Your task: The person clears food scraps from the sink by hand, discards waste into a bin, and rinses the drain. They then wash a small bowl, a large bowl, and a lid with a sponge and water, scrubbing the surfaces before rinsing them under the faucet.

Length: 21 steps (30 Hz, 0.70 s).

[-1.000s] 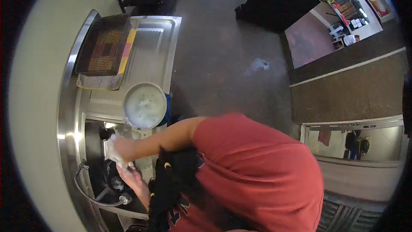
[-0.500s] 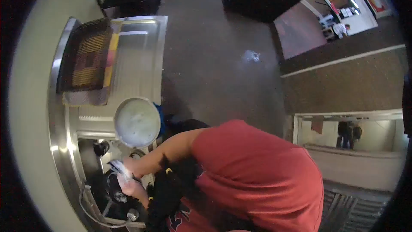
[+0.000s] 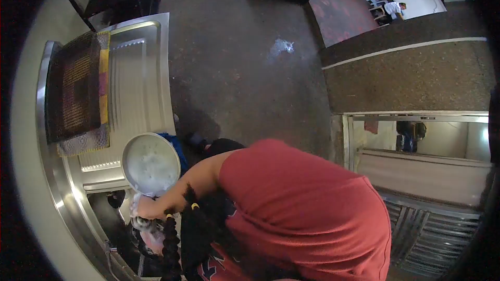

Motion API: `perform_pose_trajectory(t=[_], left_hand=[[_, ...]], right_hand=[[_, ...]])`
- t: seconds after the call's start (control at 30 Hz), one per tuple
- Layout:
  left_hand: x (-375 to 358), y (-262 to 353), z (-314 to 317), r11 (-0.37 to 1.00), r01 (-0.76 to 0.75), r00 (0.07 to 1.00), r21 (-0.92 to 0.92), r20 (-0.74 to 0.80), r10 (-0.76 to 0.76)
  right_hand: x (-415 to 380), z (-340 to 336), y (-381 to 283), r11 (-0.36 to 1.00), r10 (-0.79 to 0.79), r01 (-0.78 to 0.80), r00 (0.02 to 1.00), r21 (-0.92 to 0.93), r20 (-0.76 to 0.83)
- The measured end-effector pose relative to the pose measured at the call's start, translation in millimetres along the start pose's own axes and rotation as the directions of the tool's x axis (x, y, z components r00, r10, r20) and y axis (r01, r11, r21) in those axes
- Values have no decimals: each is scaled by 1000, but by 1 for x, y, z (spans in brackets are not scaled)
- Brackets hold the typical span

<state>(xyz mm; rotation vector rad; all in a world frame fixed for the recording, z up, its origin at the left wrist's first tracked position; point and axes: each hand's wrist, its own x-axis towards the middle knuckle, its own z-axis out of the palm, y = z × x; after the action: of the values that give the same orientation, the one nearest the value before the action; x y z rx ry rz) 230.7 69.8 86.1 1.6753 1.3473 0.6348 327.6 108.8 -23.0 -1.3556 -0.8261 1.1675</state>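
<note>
My right hand (image 3: pixel 145 209) is bent over the sink, its foam-covered fingers curled close below the rim of a round basin (image 3: pixel 151 162) of soapy water. Just under it, my left hand (image 3: pixel 153 239) is closed, partly covered by a hanging braid. Between the two hands shows a greyish, foamy thing (image 3: pixel 141 224); I cannot tell what it is. Dark, shiny ware (image 3: pixel 115 235) lies in the sink around them.
The steel drainboard (image 3: pixel 138 83) carries a dark rack (image 3: pixel 75 88) over a checked cloth (image 3: pixel 104 138). A bluish cloth (image 3: pixel 174 148) is beside the basin. A hose (image 3: pixel 110 260) runs along the sink edge. Farther off, a person (image 3: pixel 394 9) is in another room.
My right hand has moved up from the dark ware toward the basin's rim, and the hands have parted somewhat. The view has shifted, with the drainboard now farther left.
</note>
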Motion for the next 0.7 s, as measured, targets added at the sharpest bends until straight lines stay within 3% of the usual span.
perform_pose_trajectory(t=[0.1, 0.13, 0.2, 0.23, 0.3, 0.33, 0.37, 0.43, 0.47, 0.53, 0.63, 0.67, 0.7], left_hand=[[5, -1, 5, 1000, 10, 1000, 7, 6, -11], [6, -1, 5, 1000, 15, 1000, 8, 6, -15], [8, -2, 8, 1000, 17, 1000, 8, 8, -17], [9, -3, 10, 1000, 19, 1000, 7, 10, -20], [11, -2, 13, 1000, 24, 1000, 5, 8, -24], [15, -3, 15, 1000, 24, 1000, 9, 12, -24], [15, -3, 18, 1000, 23, 1000, 4, 13, -23], [16, -4, 20, 1000, 25, 1000, 1, 14, -25], [16, -4, 22, 1000, 25, 1000, -1, 14, -25], [16, -5, 21, 1000, 27, 1000, -8, 14, -27], [15, -5, 24, 1000, 26, 1000, -13, 11, -26], [14, -5, 25, 999, 29, 1000, -14, 10, -29], [13, -5, 26, 999, 27, 1000, -17, 7, -27]], right_hand=[[-7, 16, 23, 993, 117, -120, 987, 18, 114], [-12, 7, 2, 992, 118, -121, 986, 20, 114], [-31, -11, -47, 973, 131, -55, 930, -223, 343], [-36, -19, -71, 973, 132, -56, 930, -223, 344], [-42, -28, -98, 888, -209, 379, 837, -261, 506], [-41, -29, -99, 888, -208, 379, 836, -261, 507], [-39, -26, -94, 746, -325, 592, 725, -307, 607], [-36, -21, -77, 330, -431, 898, 418, -291, 800], [-36, -19, -65, 329, -428, 898, 418, -292, 801], [-39, -17, -45, 633, -394, 716, 625, -293, 675], [-41, -55, -108, 675, -256, 663, 622, -324, 740], [-41, -42, -85, 672, -254, 665, 619, -324, 743], [-39, -14, -39, 618, -381, 723, 619, -309, 687]])
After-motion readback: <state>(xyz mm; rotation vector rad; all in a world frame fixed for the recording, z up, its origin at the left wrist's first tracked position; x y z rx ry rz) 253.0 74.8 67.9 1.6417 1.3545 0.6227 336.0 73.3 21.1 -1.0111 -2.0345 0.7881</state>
